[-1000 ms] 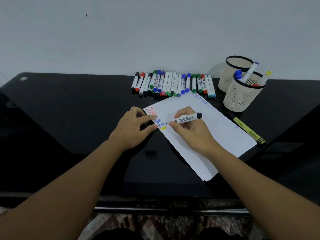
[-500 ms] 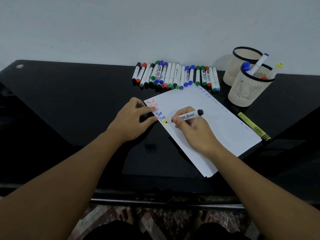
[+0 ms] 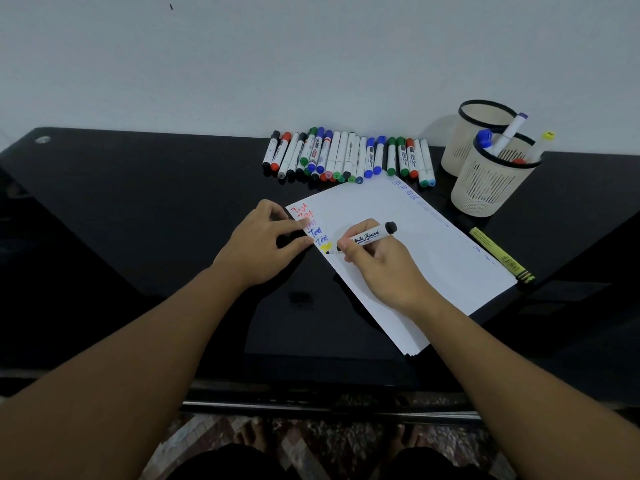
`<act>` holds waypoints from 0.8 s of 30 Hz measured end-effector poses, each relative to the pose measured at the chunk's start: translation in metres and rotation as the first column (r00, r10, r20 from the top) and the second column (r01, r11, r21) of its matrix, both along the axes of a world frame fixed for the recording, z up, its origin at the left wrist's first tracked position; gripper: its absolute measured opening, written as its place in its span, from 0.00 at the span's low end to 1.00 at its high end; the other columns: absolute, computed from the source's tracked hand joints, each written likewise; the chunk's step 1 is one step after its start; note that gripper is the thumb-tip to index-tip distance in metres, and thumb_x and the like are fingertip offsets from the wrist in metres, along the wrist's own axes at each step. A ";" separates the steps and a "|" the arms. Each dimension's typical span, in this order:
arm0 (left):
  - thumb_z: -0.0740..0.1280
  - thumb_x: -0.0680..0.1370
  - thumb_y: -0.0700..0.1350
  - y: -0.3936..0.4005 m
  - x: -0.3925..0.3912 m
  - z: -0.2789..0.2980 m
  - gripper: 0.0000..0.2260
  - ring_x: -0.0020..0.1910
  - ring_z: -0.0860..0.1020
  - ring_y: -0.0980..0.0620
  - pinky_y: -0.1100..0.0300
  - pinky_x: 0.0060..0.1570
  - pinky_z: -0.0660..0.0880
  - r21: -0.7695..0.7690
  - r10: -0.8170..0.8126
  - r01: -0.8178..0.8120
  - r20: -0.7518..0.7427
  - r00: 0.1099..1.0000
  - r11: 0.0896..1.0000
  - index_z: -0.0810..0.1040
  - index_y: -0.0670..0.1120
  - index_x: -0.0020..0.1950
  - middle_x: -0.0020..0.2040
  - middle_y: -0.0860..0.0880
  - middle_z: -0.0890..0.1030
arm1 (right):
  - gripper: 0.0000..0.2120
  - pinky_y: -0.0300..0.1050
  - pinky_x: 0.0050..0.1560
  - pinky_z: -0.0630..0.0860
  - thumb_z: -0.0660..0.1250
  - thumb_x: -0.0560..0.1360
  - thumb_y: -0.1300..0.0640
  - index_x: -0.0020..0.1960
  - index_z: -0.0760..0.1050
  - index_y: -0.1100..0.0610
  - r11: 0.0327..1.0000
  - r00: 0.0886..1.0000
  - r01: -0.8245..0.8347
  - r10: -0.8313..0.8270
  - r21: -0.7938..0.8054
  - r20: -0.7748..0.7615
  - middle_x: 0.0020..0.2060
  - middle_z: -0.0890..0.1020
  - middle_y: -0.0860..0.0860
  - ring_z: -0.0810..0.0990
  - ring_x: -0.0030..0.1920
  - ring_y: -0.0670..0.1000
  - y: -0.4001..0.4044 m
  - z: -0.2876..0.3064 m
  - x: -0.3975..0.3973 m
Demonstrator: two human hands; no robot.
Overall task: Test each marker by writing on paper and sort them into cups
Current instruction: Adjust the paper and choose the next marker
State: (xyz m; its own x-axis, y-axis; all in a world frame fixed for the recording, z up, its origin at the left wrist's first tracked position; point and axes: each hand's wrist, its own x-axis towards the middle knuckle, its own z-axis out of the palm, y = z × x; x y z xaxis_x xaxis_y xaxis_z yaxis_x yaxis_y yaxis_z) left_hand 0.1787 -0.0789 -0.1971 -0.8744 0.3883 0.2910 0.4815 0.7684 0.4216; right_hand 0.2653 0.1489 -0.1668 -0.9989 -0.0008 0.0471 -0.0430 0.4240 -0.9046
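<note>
A white sheet of paper (image 3: 415, 251) lies slanted on the black table, with red, blue and yellow test words near its left corner. My right hand (image 3: 377, 261) grips a black-capped whiteboard marker (image 3: 369, 236), its tip touching the paper just below the yellow mark. My left hand (image 3: 266, 242) presses the paper's left edge, fingers bent around something dark that I cannot make out. A row of several markers (image 3: 346, 155) lies at the back. Two mesh cups stand at the right: the near cup (image 3: 485, 185) holds markers, the far cup (image 3: 481, 129) looks empty.
A yellow highlighter (image 3: 498, 254) lies on the table past the paper's right edge, in front of the near cup. The wall rises right behind the marker row. The table's front edge (image 3: 311, 386) runs below my forearms, with feet visible under it.
The marker tip has stayed at the left corner of the paper with small writing motions. The camera view has shifted slightly. My left hand has kept its place.
</note>
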 end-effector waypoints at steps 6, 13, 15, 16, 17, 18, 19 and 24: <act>0.63 0.79 0.66 0.000 0.000 0.000 0.22 0.58 0.71 0.58 0.58 0.57 0.73 -0.013 0.004 -0.004 0.003 1.000 1.000 0.79 0.59 0.69 0.60 0.57 0.68 | 0.03 0.55 0.57 0.80 0.67 0.83 0.49 0.52 0.78 0.47 0.999 1.000 0.002 -0.001 0.048 -0.006 0.42 0.84 0.47 0.83 0.48 0.47 -0.001 0.002 0.000; 0.63 0.79 0.66 0.000 0.000 0.001 0.23 0.59 0.70 0.59 0.58 0.59 0.72 -0.022 0.012 -0.012 0.018 1.000 1.000 0.78 0.59 0.70 0.61 0.57 0.67 | 0.04 0.52 0.55 0.79 0.66 0.83 0.49 0.52 0.77 0.48 0.996 0.998 0.048 -0.045 0.080 -0.038 0.42 0.83 0.47 0.82 0.47 0.48 0.000 0.001 0.000; 0.63 0.79 0.66 -0.001 0.000 0.001 0.23 0.59 0.70 0.58 0.58 0.59 0.73 -0.020 0.011 -0.010 0.019 1.000 1.000 0.78 0.59 0.70 0.61 0.57 0.67 | 0.04 0.53 0.56 0.79 0.66 0.83 0.48 0.52 0.78 0.47 0.997 0.999 0.041 -0.040 0.064 -0.024 0.42 0.83 0.46 0.83 0.48 0.47 -0.001 0.001 0.000; 0.63 0.79 0.66 0.000 0.000 0.001 0.23 0.59 0.70 0.58 0.58 0.58 0.72 -0.016 0.009 -0.009 0.018 1.000 1.000 0.78 0.59 0.70 0.61 0.57 0.67 | 0.04 0.54 0.56 0.79 0.66 0.83 0.48 0.52 0.78 0.47 0.997 0.999 0.036 -0.035 0.062 -0.017 0.42 0.84 0.46 0.83 0.48 0.46 -0.001 0.001 0.000; 0.63 0.79 0.65 0.000 0.000 0.001 0.22 0.58 0.71 0.58 0.59 0.58 0.72 -0.013 0.008 -0.008 0.016 1.000 1.000 0.78 0.58 0.70 0.60 0.57 0.68 | 0.04 0.54 0.57 0.79 0.66 0.83 0.47 0.51 0.78 0.46 0.997 0.999 0.030 -0.029 0.067 -0.014 0.42 0.84 0.45 0.83 0.48 0.46 -0.001 0.001 -0.001; 0.63 0.79 0.65 0.000 0.000 0.001 0.22 0.58 0.71 0.58 0.59 0.57 0.72 -0.013 0.007 -0.007 0.015 1.000 1.000 0.78 0.58 0.69 0.60 0.57 0.68 | 0.04 0.55 0.57 0.79 0.66 0.83 0.47 0.51 0.77 0.46 0.997 1.000 0.025 -0.024 0.073 -0.016 0.42 0.84 0.45 0.83 0.48 0.47 -0.001 0.001 0.000; 0.63 0.79 0.65 0.001 0.000 0.001 0.22 0.58 0.71 0.58 0.59 0.57 0.72 -0.015 0.007 -0.007 0.014 1.000 1.000 0.79 0.58 0.69 0.60 0.57 0.68 | 0.04 0.55 0.56 0.79 0.66 0.83 0.47 0.51 0.77 0.46 0.997 1.000 0.021 -0.019 0.077 -0.018 0.42 0.84 0.46 0.83 0.48 0.48 -0.001 0.001 0.000; 0.64 0.79 0.65 0.000 0.001 0.002 0.22 0.58 0.71 0.58 0.59 0.59 0.72 -0.003 0.007 -0.007 0.018 1.000 1.000 0.79 0.59 0.69 0.60 0.57 0.67 | 0.06 0.47 0.51 0.77 0.65 0.83 0.49 0.49 0.76 0.48 0.997 1.000 0.018 -0.017 0.072 -0.010 0.41 0.82 0.48 0.81 0.46 0.49 0.000 0.005 0.003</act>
State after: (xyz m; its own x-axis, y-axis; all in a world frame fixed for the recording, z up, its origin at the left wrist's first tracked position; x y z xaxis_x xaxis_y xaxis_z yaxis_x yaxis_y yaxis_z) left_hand 0.1792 -0.0789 -0.1955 -0.8823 0.3826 0.2741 0.4682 0.7731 0.4279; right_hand 0.2687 0.1491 -0.1620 -0.9983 0.0129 0.0571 -0.0435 0.4889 -0.8713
